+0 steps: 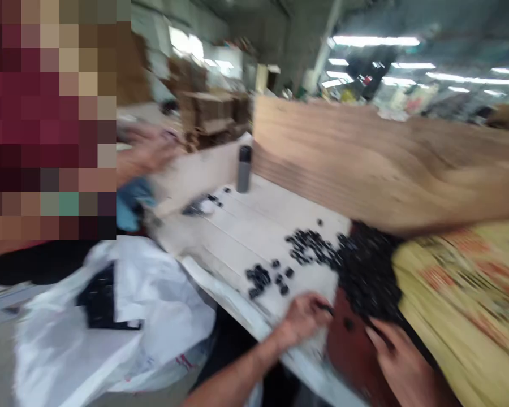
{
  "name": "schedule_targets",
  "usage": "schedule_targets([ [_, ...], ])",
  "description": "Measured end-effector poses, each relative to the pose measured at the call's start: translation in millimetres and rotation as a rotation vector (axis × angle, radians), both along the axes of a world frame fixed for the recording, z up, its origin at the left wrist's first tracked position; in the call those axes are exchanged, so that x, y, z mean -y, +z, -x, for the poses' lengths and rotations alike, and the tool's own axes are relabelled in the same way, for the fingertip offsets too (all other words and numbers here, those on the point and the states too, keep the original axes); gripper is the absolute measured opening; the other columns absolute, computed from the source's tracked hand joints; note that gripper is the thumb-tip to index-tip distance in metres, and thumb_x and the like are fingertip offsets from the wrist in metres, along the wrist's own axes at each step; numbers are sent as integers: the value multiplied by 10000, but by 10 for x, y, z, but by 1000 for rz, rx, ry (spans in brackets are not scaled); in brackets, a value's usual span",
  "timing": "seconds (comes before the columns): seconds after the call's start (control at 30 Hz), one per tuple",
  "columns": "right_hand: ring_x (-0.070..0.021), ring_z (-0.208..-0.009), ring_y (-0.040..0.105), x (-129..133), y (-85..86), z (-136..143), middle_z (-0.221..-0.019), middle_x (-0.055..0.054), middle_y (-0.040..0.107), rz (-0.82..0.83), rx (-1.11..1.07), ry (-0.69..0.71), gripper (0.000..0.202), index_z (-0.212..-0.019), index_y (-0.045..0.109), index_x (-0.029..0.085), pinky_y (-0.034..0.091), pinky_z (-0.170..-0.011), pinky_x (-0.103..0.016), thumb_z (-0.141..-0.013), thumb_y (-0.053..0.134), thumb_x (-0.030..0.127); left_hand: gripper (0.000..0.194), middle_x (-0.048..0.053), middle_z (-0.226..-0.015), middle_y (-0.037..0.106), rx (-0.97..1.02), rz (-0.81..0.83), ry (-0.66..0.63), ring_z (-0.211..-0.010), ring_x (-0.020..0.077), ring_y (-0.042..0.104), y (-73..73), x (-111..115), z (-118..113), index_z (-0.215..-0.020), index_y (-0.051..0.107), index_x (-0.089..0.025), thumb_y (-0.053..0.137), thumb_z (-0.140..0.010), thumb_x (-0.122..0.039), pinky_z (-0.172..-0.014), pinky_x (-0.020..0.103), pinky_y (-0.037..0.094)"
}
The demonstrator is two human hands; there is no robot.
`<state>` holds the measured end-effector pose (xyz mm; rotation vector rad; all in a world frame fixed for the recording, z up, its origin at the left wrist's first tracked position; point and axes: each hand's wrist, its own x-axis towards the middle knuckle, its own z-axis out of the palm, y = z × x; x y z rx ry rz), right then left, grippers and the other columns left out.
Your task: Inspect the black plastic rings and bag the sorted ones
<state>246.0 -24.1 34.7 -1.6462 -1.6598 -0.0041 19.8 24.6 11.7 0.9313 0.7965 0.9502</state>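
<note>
My left hand point(307, 317) is closed at the table's front edge, with a small dark piece at its fingertips. To its right, my right hand point(396, 353) is closed around a dark object too blurred to name, over a reddish-brown surface point(350, 350). One small black piece point(348, 324) lies on that surface between the hands. Beyond them is a big heap of black pieces point(369, 265), with more black pieces point(309, 246) spread on the white table top point(237, 226). A smaller cluster point(258, 277) sits left of these.
A grey bottle point(244, 169) stands at the back corner by a wooden board point(365, 164). A yellow sack point(470, 282) lies at the right. A white bag point(152, 316) is at the lower left. Another person's hand point(152, 147) shows at the left.
</note>
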Motion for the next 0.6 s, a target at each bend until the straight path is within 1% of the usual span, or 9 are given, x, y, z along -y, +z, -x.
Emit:
schedule_targets([
  [0.03,-304,-777,694,33,-34,-1,-899,-112,721,57,8,-1,302,-914,713,320,573,-737,-489,-881,535,562,297,27,-697,694,-5,40,33,-648,163,639,74,-23,13,-881,703,-152,809,-628,-267,-685,300,523],
  [0.1,-287,-896,682,45,-130,-22,-1005,-132,701,52,-16,-51,325,-1014,687,219,579,-768,-458,-923,529,488,310,8,-697,690,-14,71,95,-660,156,650,135,-108,13,-900,684,-158,805,-644,-285,-710,294,529],
  [0.17,-234,-851,656,50,-205,-2,-1066,-132,661,-8,-49,-126,275,-1045,668,190,576,-690,-376,-943,546,415,330,6,-718,705,-13,105,98,-690,156,673,132,-167,-1,-937,663,-162,799,-671,-302,-753,294,536],
  [0.27,-165,-714,600,112,-224,179,-1080,-105,616,60,-76,-28,230,-1107,655,203,538,-580,-298,-925,609,337,362,6,-720,714,9,130,97,-698,158,688,146,-145,-4,-958,646,-161,800,-688,-347,-760,298,547],
  [0.3,-165,-728,601,132,-219,252,-1114,-109,601,100,-79,27,269,-1166,638,207,543,-595,-298,-920,617,315,371,7,-723,717,9,126,93,-696,158,690,162,-126,-1,-957,644,-160,805,-686,-357,-761,300,551],
  [0.37,-195,-852,627,142,-220,360,-1169,-125,578,154,-67,123,316,-1244,603,203,567,-710,-329,-935,582,264,384,11,-743,730,-1,110,73,-722,165,705,198,-100,6,-965,644,-160,814,-689,-366,-800,312,558],
  [0.47,-234,-997,622,69,-256,384,-1086,-117,606,169,-39,170,223,-1142,631,189,548,-863,-380,-961,501,196,409,24,-800,752,7,109,0,-826,194,734,239,-97,17,-1006,640,-163,822,-702,-366,-900,353,549],
  [0.53,-236,-977,628,1,-270,342,-1001,-100,628,172,-33,169,173,-1054,642,194,546,-864,-383,-956,500,183,426,21,-808,751,34,138,-50,-862,205,738,244,-103,20,-1008,641,-162,842,-685,-352,-930,365,542],
  [0.6,-239,-972,633,-47,-242,303,-1001,-101,635,156,-29,163,174,-1046,648,194,548,-863,-385,-945,507,179,436,-1,-771,733,65,166,-75,-863,197,736,237,-108,17,-997,647,-160,864,-661,-333,-948,359,536],
])
